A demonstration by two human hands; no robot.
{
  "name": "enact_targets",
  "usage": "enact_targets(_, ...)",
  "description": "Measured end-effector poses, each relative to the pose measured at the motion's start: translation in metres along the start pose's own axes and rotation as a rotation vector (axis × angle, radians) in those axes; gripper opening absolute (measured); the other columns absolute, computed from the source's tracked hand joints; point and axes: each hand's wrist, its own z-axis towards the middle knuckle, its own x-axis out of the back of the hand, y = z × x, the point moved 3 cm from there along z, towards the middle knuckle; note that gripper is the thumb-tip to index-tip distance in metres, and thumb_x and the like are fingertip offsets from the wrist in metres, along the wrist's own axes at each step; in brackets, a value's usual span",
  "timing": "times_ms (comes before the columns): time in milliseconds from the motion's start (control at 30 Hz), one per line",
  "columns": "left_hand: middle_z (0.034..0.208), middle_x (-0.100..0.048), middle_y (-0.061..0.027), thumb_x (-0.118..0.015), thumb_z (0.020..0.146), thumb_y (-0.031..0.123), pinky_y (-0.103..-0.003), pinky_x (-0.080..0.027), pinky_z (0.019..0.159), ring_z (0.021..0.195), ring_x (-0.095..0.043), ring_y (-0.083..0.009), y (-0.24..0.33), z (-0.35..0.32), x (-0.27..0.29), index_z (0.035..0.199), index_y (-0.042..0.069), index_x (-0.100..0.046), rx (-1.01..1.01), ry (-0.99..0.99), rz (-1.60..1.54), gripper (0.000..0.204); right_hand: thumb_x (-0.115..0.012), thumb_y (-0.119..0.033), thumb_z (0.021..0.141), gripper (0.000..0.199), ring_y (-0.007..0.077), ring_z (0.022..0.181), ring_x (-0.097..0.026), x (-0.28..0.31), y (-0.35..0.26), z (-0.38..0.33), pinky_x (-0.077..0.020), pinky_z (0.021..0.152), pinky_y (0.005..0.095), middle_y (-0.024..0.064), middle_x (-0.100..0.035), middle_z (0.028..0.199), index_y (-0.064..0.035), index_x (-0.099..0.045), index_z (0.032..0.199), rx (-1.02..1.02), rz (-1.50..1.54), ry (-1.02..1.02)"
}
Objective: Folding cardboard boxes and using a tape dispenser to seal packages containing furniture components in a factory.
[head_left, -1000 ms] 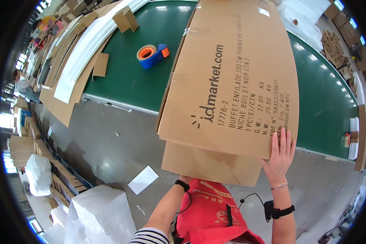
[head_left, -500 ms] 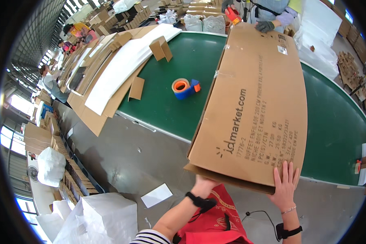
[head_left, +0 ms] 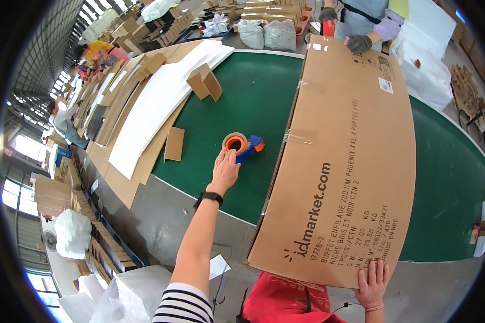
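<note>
A long brown cardboard box (head_left: pixel 345 145) lies lengthwise over the green tabletop, its near end reaching past the table edge towards me. My right hand (head_left: pixel 373 284) rests on that near end at the right corner, fingers spread flat on the top face. My left hand (head_left: pixel 224 171) is stretched out over the table, its fingertips at the near rim of a blue and orange tape dispenser (head_left: pixel 247 153) carrying a roll of tape. The fingers look extended and are not wrapped around it. Clear tape strips stick to the box's left edge and far end.
Across the table, a co-worker's gloved hand (head_left: pixel 359 43) touches the box's far end; the other holds something red. White foam sheets (head_left: pixel 156 102) and cardboard lie at the left. A folded cardboard piece (head_left: pixel 205 82) and a smaller one (head_left: pixel 174 144) stand on the green tabletop (head_left: pixel 264 81).
My left hand has left the underside of the box's near end and moved forward-left to the tape dispenser. The near-end flap no longer sticks out. My right hand stays at the right corner.
</note>
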Motion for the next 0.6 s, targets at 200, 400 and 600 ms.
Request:
enact_targets(200, 0.104, -0.066, -0.0126, -0.076, 0.078, 0.024, -0.051, -0.039, 0.098, 0.113, -0.055, -0.0354, 0.012, 0.011, 0.017, 0.103, 0.007, -0.064, 0.059, -0.357, 0.277, 0.033, -0.058, -0.041, 0.094, 0.043, 0.0498, 0.136, -0.04, 0.002, 0.005, -0.001, -0.0269, 0.112, 0.0642, 0.0234, -0.047, 0.144, -0.0127, -0.055, 0.126, 0.024, 0.007, 0.03)
enact_targets(400, 0.1, -0.069, -0.0196, -0.067, 0.087, 0.023, -0.041, -0.053, 0.079, 0.089, -0.069, -0.0332, 0.079, -0.061, 0.17, 0.113, -0.002, -0.062, 0.232, -0.192, -0.176, 0.036, -0.065, -0.04, 0.085, 0.051, 0.0434, 0.136, -0.041, 0.012, 0.009, 0.004, -0.0286, 0.113, 0.0591, 0.0189, -0.049, 0.144, -0.0167, -0.06, 0.13, 0.033, 0.088, 0.062)
enact_targets(600, 0.091, -0.068, -0.0023, -0.061, 0.096, 0.014, -0.026, -0.05, 0.073, 0.08, -0.061, -0.0086, 0.285, -0.173, 0.28, 0.102, -0.003, -0.063, 0.607, -0.325, -0.917, 0.018, -0.083, -0.029, 0.065, 0.087, 0.0339, 0.14, -0.038, 0.026, 0.039, 0.003, -0.029, 0.116, 0.0523, 0.0171, -0.042, 0.151, -0.0085, -0.049, 0.142, 0.077, 0.325, 0.082)
